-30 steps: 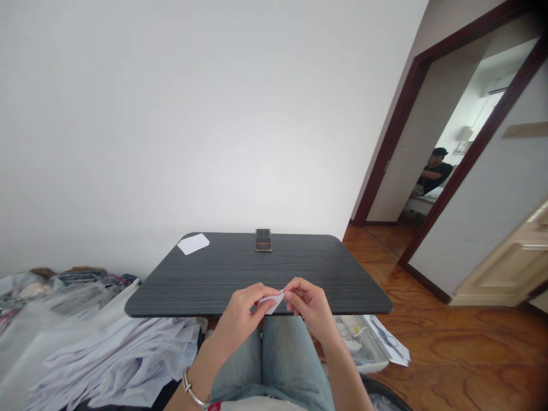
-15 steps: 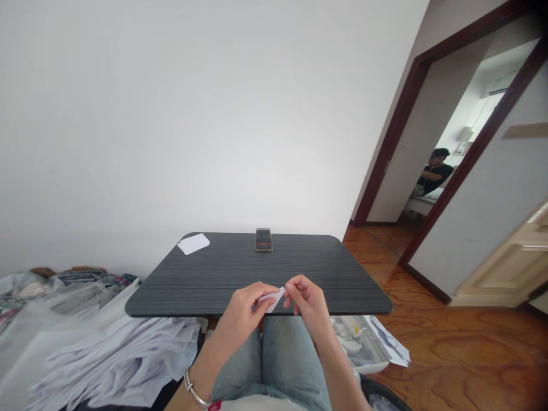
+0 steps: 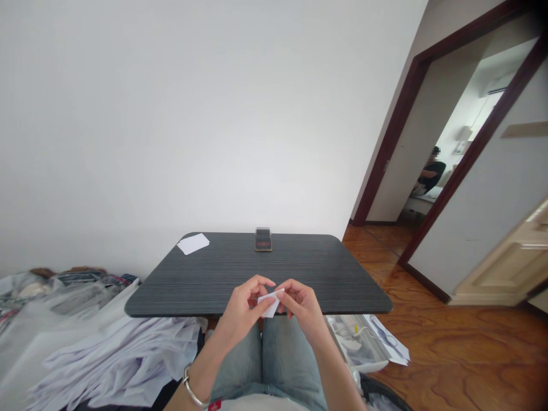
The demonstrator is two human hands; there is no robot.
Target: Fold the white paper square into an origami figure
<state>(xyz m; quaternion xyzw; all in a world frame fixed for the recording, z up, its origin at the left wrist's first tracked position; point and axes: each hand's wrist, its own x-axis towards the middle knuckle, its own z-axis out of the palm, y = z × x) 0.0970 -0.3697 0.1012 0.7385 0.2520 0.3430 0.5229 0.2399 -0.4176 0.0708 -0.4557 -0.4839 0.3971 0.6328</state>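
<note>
Over the near edge of the dark table, a small folded piece of white paper is held between both hands. My left hand pinches its left side between thumb and fingers. The thumb and fingers of my right hand are closed on its upper right corner. White sheets lie at the table's far left corner. A small dark device on a stand is at the middle of the far edge.
White cloth is heaped left of my legs. A white tray of odds and ends sits low at the right, beside some papers. Beyond the doorway at the right, a person is seated.
My right hand has shifted slightly left and now grips the paper's corner. The paper has turned, showing more of its face. The person beyond the doorway has leaned away.
</note>
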